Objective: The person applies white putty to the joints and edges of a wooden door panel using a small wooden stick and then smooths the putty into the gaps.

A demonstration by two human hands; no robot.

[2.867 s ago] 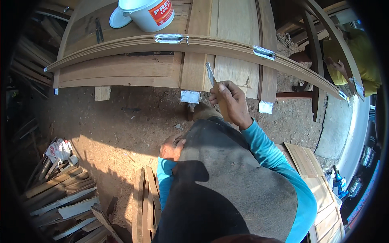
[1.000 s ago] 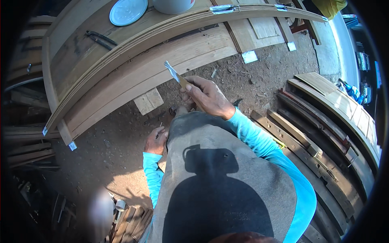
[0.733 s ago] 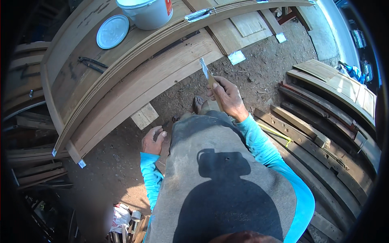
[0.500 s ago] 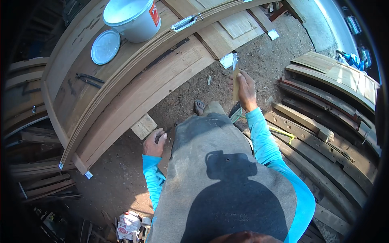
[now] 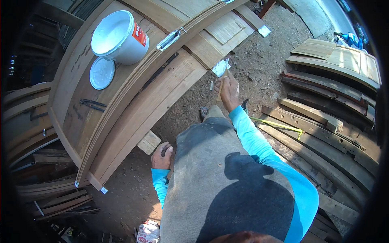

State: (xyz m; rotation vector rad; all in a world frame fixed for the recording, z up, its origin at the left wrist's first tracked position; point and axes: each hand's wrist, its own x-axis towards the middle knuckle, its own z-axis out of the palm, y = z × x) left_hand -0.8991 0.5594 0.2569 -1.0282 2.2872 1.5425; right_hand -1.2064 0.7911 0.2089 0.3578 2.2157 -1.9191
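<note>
My right hand (image 5: 229, 92) is closed on a thin, flat strip of wood (image 5: 220, 94). The strip's far tip meets a white-coated end (image 5: 220, 68) of a wooden panel door (image 5: 162, 87). At my left side, my left hand (image 5: 162, 157) hangs low with its fingers loosely curled and the thumb apart, and nothing shows in it. A pale wood block (image 5: 148, 142) lies close by, under the door's edge. On the stacked doors stands an open white bucket (image 5: 131, 46) of white paste, beside its round lid (image 5: 102, 73).
Pincers (image 5: 93, 104) lie on the upper door, and a white-smeared tool (image 5: 168, 39) rests at its edge. Stacked timber beams (image 5: 320, 141) and door panels (image 5: 328, 60) fill the right. A yellow-green strap (image 5: 279, 125) crosses the beams. A white bag (image 5: 148, 231) sits low.
My right hand has moved left and down, bringing the strip against the door's white end. The view has shifted, and my left hand still hangs beside me.
</note>
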